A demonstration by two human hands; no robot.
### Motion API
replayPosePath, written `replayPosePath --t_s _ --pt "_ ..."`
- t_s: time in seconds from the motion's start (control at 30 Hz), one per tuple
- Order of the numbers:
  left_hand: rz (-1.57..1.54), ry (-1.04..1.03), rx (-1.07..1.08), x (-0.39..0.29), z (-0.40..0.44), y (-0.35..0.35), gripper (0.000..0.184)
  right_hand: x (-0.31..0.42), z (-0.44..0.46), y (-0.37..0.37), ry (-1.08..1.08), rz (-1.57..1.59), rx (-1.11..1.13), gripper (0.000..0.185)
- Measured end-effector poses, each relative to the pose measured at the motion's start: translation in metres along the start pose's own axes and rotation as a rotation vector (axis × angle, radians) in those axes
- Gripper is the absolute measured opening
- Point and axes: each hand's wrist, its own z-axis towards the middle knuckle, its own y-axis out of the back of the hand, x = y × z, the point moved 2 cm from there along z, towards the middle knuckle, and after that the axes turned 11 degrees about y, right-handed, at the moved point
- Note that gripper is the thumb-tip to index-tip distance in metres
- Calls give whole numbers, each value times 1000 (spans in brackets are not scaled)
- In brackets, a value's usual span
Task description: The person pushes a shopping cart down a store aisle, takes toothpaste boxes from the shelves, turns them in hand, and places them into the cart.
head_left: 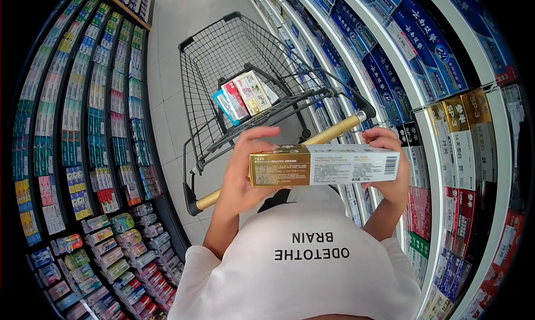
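A long toothpaste box (334, 165), gold at its left end and silver-white along the rest, is held level in front of my chest. Small printed text and a barcode at its right end face me. My left hand (245, 167) grips the gold end, fingers behind and over the top edge. The white end is in my right hand (393, 169), with fingers on top and the thumb below. Just beyond the box is the gold handle (334, 130) of a black wire shopping cart (203, 58). Several small boxes (245, 97) lie inside the cart.
On the right, tall shelves (415, 83) hold blue, gold, white and red toothpaste boxes with price tags. Shelves on the left (83, 108) carry many packaged goods, with hanging packs (111, 242) lower down. Between them runs a grey tiled floor (170, 8).
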Motion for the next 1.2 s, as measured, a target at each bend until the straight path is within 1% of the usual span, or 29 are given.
replayPosePath --t_s 0.07,0.17,0.37,0.5,0.53,0.63,0.67,0.77,0.9,1.07,1.17,1.2 --pt "21 -39 4 6 2 3 53 -2 1 -1 -4 14 3 72" --pt "33 -20 8 8 6 6 53 -4 7 -3 22 -7 18 71" --pt "-65 54 1 12 15 15 54 -12 26 -9 56 -33 48 69" --pt "13 30 -36 11 28 23 55 -14 47 -11 71 -86 77 68" --pt "93 -10 -11 11 33 27 56 -16 53 -13 64 -75 67 67" --pt "122 -61 -46 18 44 36 56 -22 69 -18 54 -75 60 66" --pt "153 -91 -72 19 48 39 57 -22 75 -22 51 -72 56 64" --pt "112 -29 -133 26 54 47 58 -22 94 -27 32 -117 118 62" --pt "53 10 -203 46 59 58 57 -35 118 -41 37 -78 173 60" --pt "77 -25 -322 71 61 73 58 -55 156 -62 34 6 287 57" --pt "39 -1 -416 84 58 80 59 -67 179 -77 32 -10 387 58" --pt "-28 56 -419 80 56 82 55 -71 186 -83 19 16 404 59"
